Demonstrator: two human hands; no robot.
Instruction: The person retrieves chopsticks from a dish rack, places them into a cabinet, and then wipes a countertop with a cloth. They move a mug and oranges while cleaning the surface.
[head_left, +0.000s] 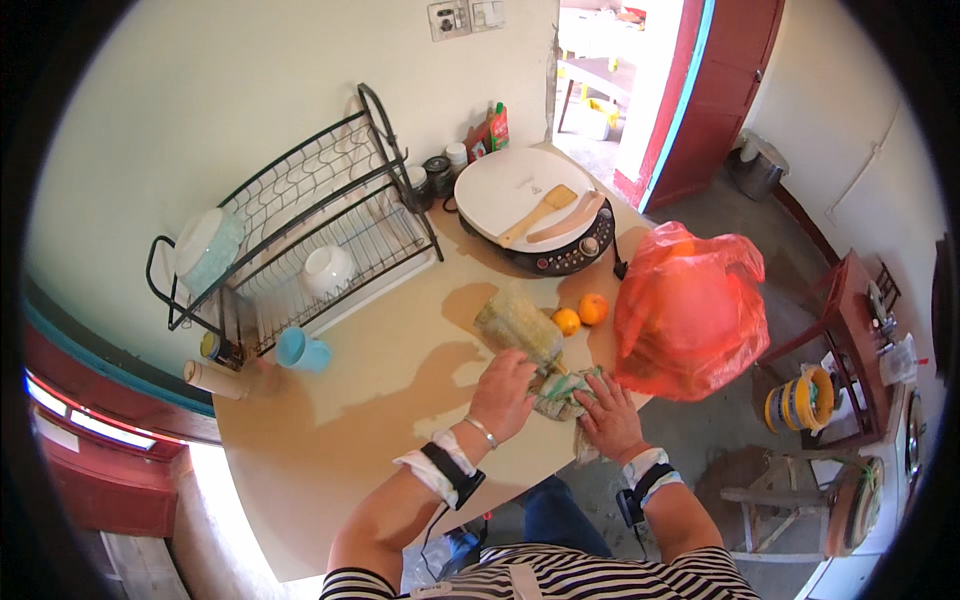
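Note:
My left hand (504, 395) is at the near end of a greenish, blurred cylindrical container (519, 326) lying on the table. My right hand (609, 415) rests with its fingers spread on a crumpled green and white cloth (561, 392) near the table's edge. Whether the left fingers grip the container or the cloth is hard to tell. Two orange fruits, one (593, 309) slightly behind the other (565, 322), sit just beyond the container. To their right stands a full red plastic bag (686, 315).
An electric griddle (525, 199) with a wooden spatula (538, 216) on its white lid stands behind. A black wire dish rack (330, 196) lines the wall, with blue cups (301, 350) at its near end. Jars (439, 175) stand beside the griddle. A yellow bucket (799, 400) is at the right.

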